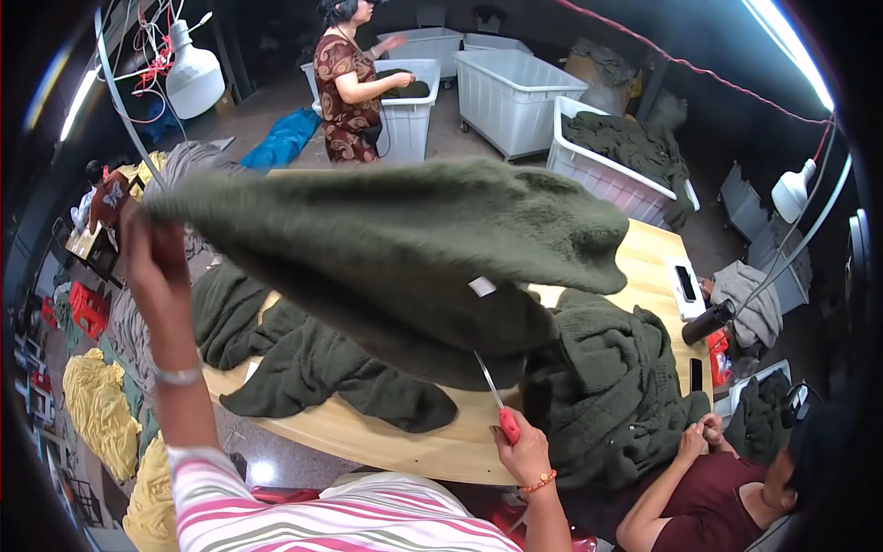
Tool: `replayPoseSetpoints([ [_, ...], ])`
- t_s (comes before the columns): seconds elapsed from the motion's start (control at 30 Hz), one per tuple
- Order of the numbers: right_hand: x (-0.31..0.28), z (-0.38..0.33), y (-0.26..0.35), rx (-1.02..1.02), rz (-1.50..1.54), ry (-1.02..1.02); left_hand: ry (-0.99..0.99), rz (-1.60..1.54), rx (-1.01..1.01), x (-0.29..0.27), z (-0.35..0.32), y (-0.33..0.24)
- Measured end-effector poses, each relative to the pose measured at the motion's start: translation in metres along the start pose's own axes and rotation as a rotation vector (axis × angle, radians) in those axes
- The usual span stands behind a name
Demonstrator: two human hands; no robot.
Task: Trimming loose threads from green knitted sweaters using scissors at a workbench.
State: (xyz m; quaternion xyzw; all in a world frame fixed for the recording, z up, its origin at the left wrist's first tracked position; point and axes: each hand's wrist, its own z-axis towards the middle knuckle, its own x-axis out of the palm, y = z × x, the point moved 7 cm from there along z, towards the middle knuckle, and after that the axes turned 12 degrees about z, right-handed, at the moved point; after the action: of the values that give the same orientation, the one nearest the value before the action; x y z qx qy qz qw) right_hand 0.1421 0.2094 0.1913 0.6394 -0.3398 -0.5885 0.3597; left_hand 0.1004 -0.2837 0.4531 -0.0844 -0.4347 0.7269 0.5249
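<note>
Above the pale wooden table (644, 258), the left hand (152, 262), arm raised, pinches shut on a dark green knitted garment (395, 248), spreading it; the right hand (524, 451), low, closes around red-handled scissors (497, 405) pointing upward beneath. Trimming probably goes best with fabric held taut.

Left hand (152, 253) raised high, grip closed; right hand (526, 451) low, fist clenched.

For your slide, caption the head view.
Left hand lifts a green knit garment; right hand holds red-handled scissors beneath it.
</note>
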Motion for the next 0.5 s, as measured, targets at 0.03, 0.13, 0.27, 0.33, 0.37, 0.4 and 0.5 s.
replayPoseSetpoints([
  [0.03,0.007,-0.004,-0.01,0.063,-0.044,0.051,-0.097,0.016,-0.076,-0.057,-0.022,0.034],
  [0.13,0.02,-0.011,-0.03,0.159,-0.084,0.126,-0.091,0.145,-0.292,-0.179,-0.117,0.123],
  [0.27,0.035,-0.006,-0.041,0.272,-0.212,0.227,0.135,1.059,-0.825,-0.278,-0.248,0.216],
  [0.33,0.043,0.002,-0.045,0.259,-0.253,0.257,0.329,1.213,-0.66,-0.263,-0.265,0.237],
  [0.37,0.047,0.007,-0.042,0.256,-0.267,0.272,0.316,1.153,-0.6,-0.222,-0.259,0.239],
  [0.4,0.05,0.014,-0.036,0.25,-0.279,0.279,0.388,1.196,-0.476,-0.174,-0.244,0.229],
  [0.5,0.066,0.03,-0.018,0.216,-0.308,0.312,0.601,1.212,-0.066,-0.06,-0.213,0.214],
])
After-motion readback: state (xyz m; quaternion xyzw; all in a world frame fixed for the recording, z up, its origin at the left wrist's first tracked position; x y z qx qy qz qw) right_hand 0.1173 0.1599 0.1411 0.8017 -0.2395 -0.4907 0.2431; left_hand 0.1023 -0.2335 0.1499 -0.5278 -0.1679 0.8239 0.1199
